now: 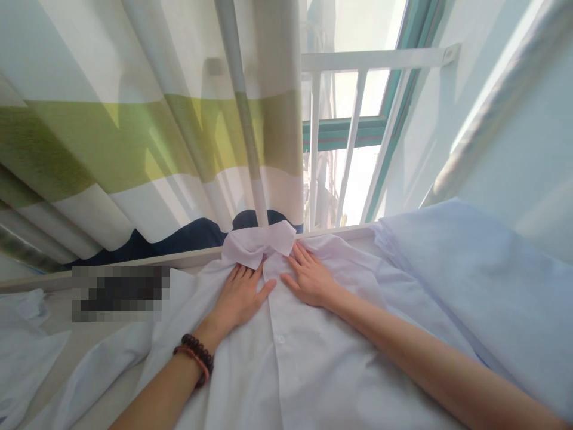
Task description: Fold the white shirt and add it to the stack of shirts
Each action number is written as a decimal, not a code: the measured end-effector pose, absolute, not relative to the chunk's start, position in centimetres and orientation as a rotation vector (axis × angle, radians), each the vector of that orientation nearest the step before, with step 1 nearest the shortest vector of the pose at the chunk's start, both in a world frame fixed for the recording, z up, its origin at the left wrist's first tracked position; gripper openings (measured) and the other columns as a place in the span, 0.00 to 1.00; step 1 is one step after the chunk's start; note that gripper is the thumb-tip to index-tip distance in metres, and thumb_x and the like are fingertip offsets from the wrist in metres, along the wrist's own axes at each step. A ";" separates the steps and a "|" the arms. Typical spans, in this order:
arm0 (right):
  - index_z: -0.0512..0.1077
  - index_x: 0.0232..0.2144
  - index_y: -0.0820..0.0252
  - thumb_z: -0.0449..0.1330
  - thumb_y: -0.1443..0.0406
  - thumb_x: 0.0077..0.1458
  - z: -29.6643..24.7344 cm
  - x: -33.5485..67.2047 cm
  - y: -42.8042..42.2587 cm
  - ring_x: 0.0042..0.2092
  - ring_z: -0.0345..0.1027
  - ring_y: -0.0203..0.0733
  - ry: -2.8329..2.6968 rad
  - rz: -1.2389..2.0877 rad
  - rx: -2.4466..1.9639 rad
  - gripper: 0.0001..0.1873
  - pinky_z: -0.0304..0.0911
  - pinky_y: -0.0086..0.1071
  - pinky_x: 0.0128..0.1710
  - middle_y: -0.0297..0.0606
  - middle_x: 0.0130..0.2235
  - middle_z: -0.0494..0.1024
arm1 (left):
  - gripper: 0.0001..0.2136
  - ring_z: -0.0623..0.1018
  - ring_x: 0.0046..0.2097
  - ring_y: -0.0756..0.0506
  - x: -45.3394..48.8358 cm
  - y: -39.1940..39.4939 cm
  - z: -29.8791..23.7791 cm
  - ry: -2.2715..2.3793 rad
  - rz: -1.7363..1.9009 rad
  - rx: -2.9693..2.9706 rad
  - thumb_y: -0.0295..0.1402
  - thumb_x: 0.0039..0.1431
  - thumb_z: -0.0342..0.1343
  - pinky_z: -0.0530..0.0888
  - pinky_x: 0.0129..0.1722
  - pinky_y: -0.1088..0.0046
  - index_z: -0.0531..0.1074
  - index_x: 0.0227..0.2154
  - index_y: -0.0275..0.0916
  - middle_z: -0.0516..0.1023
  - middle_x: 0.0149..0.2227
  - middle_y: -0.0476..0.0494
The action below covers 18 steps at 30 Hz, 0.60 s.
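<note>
A white button-up shirt (250, 364) lies front side up, its collar (244, 246) at the far end and its button placket running toward me. Just below the collar, on the left of the placket, my left hand (242, 295) rests flat with fingers spread; dark and reddish bracelets (199, 357) circle that wrist. My right hand (311, 278) lies flat on the other side of the placket, its fingertips touching the collar's right edge. Neither hand grips the cloth. The shirt's lower part runs out of view.
More white cloth (483, 269) lies at right and another white garment (27, 352) at left. Near the left edge is a blurred-out dark object (128, 291). Behind the ledge (192, 258) hang a white and green curtain (188, 131) and white window bars (353, 113).
</note>
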State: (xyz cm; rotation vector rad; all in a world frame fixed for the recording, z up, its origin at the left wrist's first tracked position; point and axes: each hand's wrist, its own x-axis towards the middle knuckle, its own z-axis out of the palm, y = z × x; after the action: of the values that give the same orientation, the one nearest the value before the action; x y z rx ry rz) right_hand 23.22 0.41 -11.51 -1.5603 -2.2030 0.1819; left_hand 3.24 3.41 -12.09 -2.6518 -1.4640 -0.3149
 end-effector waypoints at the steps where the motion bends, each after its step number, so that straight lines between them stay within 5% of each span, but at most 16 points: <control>1: 0.59 0.62 0.69 0.47 0.54 0.63 -11.3 23.3 0.3 0.69 0.34 0.53 -2.221 0.189 -1.553 0.32 0.41 0.46 0.66 0.52 0.69 0.42 | 0.30 0.62 0.64 0.34 3.3 3.4 -12.0 -1.473 -0.298 -2.647 0.48 0.65 0.40 0.58 0.62 0.53 0.55 0.64 0.34 0.61 0.64 0.34; 8: 0.60 0.60 0.69 0.43 0.63 0.65 -6.7 30.6 -2.8 0.62 0.55 0.52 -2.084 -0.005 -1.847 0.25 0.51 0.43 0.60 0.53 0.62 0.61 | 0.30 0.59 0.65 0.37 2.2 3.5 -11.3 -1.510 -0.187 -2.653 0.48 0.66 0.39 0.54 0.64 0.56 0.55 0.64 0.34 0.58 0.65 0.36; 11: 0.72 0.45 0.70 0.48 0.66 0.62 -5.3 35.3 -4.6 0.55 0.62 0.58 -2.116 0.069 -2.170 0.17 0.56 0.46 0.53 0.58 0.52 0.70 | 0.29 0.60 0.65 0.37 1.4 3.6 -11.0 -1.538 -0.130 -2.638 0.46 0.67 0.38 0.53 0.64 0.56 0.54 0.64 0.32 0.58 0.65 0.34; 14: 0.74 0.33 0.68 0.60 0.64 0.53 -5.6 37.4 -6.3 0.49 0.67 0.63 -2.136 0.184 -2.208 0.10 0.59 0.47 0.48 0.59 0.44 0.74 | 0.28 0.61 0.64 0.35 1.9 2.8 -9.8 -1.540 -0.037 -2.596 0.43 0.67 0.40 0.58 0.61 0.54 0.55 0.63 0.29 0.59 0.65 0.30; 18: 0.71 0.38 0.62 0.52 0.67 0.58 -6.3 36.5 -6.8 0.42 0.71 0.49 -2.046 0.273 -2.078 0.09 0.61 0.34 0.41 0.47 0.39 0.78 | 0.18 0.77 0.45 0.31 5.5 -0.7 -6.4 -1.620 0.099 -2.456 0.32 0.63 0.43 0.72 0.43 0.51 0.74 0.44 0.26 0.78 0.43 0.26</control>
State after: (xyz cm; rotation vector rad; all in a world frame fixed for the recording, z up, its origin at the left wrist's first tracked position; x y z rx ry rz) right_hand 36.54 -6.83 -6.32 -2.0781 -2.0459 0.2731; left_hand 5.46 -0.67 -6.38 -2.4561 -1.6201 0.0990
